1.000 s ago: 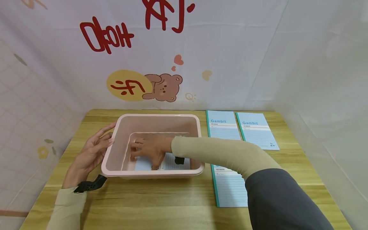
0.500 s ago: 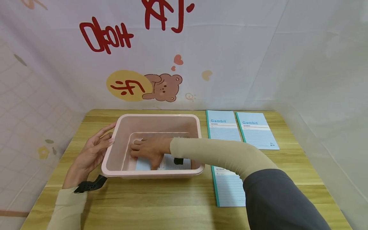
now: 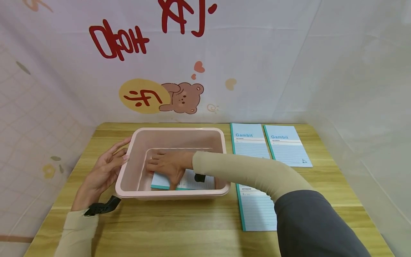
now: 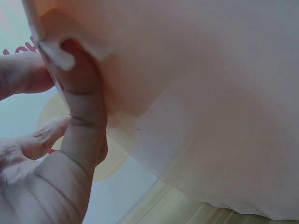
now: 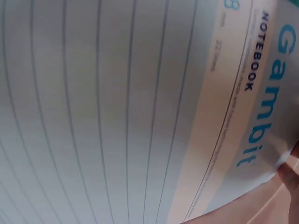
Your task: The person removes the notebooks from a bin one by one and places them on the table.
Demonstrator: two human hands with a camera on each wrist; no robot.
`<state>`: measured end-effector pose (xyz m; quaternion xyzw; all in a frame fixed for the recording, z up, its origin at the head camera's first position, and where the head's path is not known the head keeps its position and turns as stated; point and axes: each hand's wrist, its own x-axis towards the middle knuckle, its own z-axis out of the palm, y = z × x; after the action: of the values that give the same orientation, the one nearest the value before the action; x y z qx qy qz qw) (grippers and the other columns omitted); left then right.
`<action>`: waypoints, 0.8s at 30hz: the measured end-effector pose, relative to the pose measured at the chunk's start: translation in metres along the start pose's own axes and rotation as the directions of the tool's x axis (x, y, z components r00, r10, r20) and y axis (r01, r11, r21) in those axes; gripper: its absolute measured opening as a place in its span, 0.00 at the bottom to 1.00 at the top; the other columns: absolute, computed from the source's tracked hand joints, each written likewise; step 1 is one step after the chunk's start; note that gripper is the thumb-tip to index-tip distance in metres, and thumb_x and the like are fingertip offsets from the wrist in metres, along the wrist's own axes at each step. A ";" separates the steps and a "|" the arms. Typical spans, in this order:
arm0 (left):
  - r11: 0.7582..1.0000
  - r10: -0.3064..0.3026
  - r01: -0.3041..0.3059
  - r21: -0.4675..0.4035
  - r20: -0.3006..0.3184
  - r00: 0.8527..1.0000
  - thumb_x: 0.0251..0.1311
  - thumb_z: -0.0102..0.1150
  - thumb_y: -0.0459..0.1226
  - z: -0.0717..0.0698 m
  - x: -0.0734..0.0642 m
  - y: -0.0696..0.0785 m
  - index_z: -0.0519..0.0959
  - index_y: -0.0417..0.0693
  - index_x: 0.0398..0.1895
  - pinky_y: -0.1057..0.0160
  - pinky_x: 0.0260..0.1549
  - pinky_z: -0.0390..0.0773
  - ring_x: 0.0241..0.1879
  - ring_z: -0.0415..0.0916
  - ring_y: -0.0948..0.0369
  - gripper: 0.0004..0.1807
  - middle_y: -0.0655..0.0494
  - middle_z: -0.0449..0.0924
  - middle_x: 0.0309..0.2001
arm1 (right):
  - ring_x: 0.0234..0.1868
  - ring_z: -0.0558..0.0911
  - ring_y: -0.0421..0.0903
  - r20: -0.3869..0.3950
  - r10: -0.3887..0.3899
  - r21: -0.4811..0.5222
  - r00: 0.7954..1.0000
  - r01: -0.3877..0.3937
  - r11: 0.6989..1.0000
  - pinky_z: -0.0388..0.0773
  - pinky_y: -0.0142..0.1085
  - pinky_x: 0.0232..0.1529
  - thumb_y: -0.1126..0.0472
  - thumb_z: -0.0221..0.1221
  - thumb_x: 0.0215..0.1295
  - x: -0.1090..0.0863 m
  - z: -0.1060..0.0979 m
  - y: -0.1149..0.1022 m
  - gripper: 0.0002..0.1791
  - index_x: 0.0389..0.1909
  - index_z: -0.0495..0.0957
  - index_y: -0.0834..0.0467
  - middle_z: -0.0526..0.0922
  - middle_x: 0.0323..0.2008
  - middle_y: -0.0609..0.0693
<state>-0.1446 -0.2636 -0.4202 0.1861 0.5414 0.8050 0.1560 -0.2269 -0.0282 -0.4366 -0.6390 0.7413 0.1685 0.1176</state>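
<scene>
A pink plastic bin (image 3: pixel 173 193) stands on the table. My left hand (image 3: pixel 104 169) grips its left rim; in the left wrist view the thumb (image 4: pixel 84 100) curls under the rim, with other fingers on the opposite side of the wall. Inside the bin, my right hand (image 3: pixel 170 166) holds a light-blue notebook (image 3: pixel 200 184) across its left end, the thumb near the teal spine and the fingers toward the far edge. The "Gambit" cover (image 5: pixel 154 112) fills most of the right wrist view, with fingertips (image 5: pixel 288 179) at its edge.
To the right of the bin lie more notebooks: one at the back (image 3: pixel 248 142), another at the far right (image 3: pixel 289 146) and one nearer the front (image 3: pixel 257 212). The right sleeve (image 3: pixel 244 169) passes over the bin's right rim. A white curtain (image 3: pixel 263 71) hangs behind the table.
The right hand's fingers have drawn in around the notebook. Its teal spine, earlier hidden by the bin's near wall, now shows. The left hand keeps its hold on the rim.
</scene>
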 end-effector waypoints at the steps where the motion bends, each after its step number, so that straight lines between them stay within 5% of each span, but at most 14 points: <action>1: 1.000 0.000 0.000 0.005 -0.002 1.000 0.76 0.37 0.22 0.000 0.000 0.000 0.53 0.46 0.81 0.60 0.45 0.88 0.53 0.84 0.59 0.33 0.51 0.78 0.63 | 0.69 0.62 0.42 -0.013 -0.002 0.003 1.000 0.002 1.000 0.50 0.43 0.80 0.18 0.59 0.47 -0.001 0.000 0.001 0.57 0.72 0.55 0.46 0.63 0.69 0.44; 16: 1.000 0.010 -0.010 -0.002 0.010 1.000 0.76 0.37 0.22 0.000 0.002 -0.001 0.52 0.46 0.82 0.62 0.44 0.88 0.52 0.85 0.60 0.33 0.52 0.79 0.62 | 0.66 0.66 0.42 -0.178 -0.040 -0.020 0.983 0.037 0.999 0.60 0.43 0.66 0.17 0.57 0.46 -0.009 -0.007 0.007 0.49 0.68 0.70 0.38 0.75 0.63 0.39; 24: 1.000 0.010 -0.010 -0.006 0.015 1.000 0.76 0.35 0.21 -0.001 0.002 -0.002 0.53 0.47 0.81 0.61 0.45 0.88 0.53 0.84 0.60 0.33 0.53 0.78 0.63 | 0.68 0.64 0.42 -0.256 -0.005 0.038 0.967 0.015 0.999 0.53 0.44 0.71 0.18 0.57 0.46 -0.012 -0.021 0.012 0.51 0.71 0.67 0.39 0.72 0.65 0.43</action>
<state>-0.1467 -0.2629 -0.4224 0.1943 0.5370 0.8058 0.1567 -0.2357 -0.0239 -0.4111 -0.6565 0.7503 0.0694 0.0342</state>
